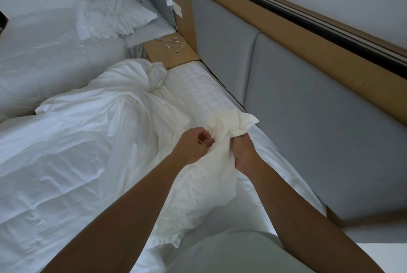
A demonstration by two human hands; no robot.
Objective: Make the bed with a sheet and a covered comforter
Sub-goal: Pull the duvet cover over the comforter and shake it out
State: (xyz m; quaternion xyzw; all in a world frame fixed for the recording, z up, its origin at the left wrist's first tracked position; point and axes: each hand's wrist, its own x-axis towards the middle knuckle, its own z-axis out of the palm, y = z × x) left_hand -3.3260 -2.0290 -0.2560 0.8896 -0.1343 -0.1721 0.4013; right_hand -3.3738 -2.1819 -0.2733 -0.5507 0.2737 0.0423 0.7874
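Between the hands: a bunched corner (229,125) of the cover (209,184), lifted off the mattress (198,88).
Right hand (244,154): closed in a fist round the corner, with cloth sticking out above the thumb.
Left hand (193,146): fingers curled against the same cloth; whether it pinches a fold I cannot tell.
Left of the hands: the comforter (88,140), heaped and creased over most of the bed.
Beyond the hands: bare quilted mattress, with the headboard (308,118) to their right.
Step, as I judge it: seating the comforter's corner inside the cover's corner.
Doing it well: hold firm with the right, feel for the seam with the left, and match filling to corner before pulling anything flat.
Risk: a twisted corner would likely leave a lump.
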